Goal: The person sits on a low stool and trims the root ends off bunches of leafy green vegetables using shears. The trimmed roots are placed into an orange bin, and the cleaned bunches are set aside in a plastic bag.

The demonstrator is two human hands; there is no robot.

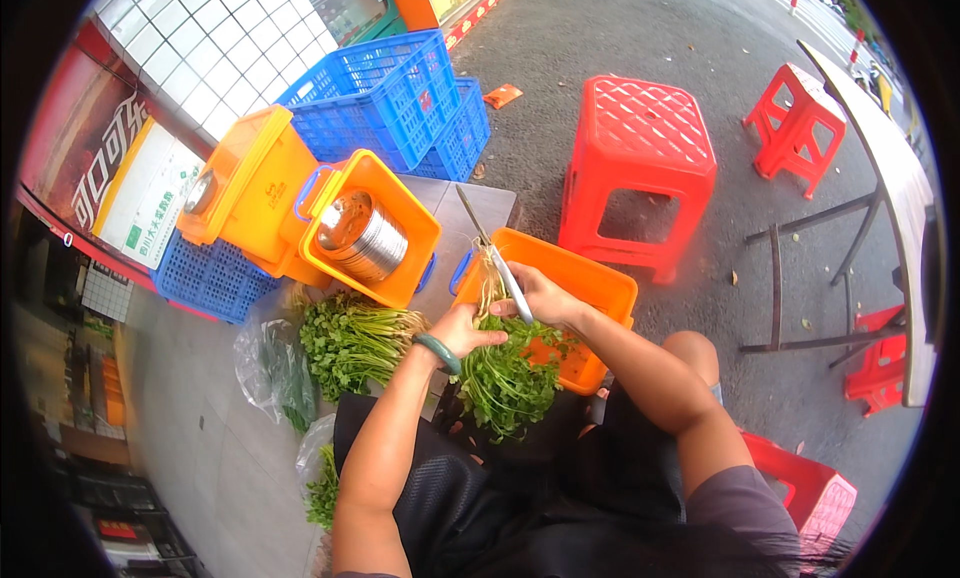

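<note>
My left hand (463,332), with a green bangle (436,352) at its wrist, grips a bunch of leafy green herbs (504,386) below its pale roots. The leaves hang down in front of my knees, and the roots point away from me. My right hand (531,296) holds a knife (510,281) by its light handle, the narrow blade pointing up and away beside the roots; its fingers also touch the stems. Under the right hand lies an orange plastic basin (615,293) with leaf bits inside. A larger heap of herbs (349,345) rests on the ground to the left.
Yellow bins (424,233) at the left, one holding stacked metal bowls (367,236), stand near blue plastic crates (382,105). A red stool (645,135) is just beyond the basin. A table (892,180) and further red stools (802,120) stand at the right. Plastic bags (274,360) lie at the left.
</note>
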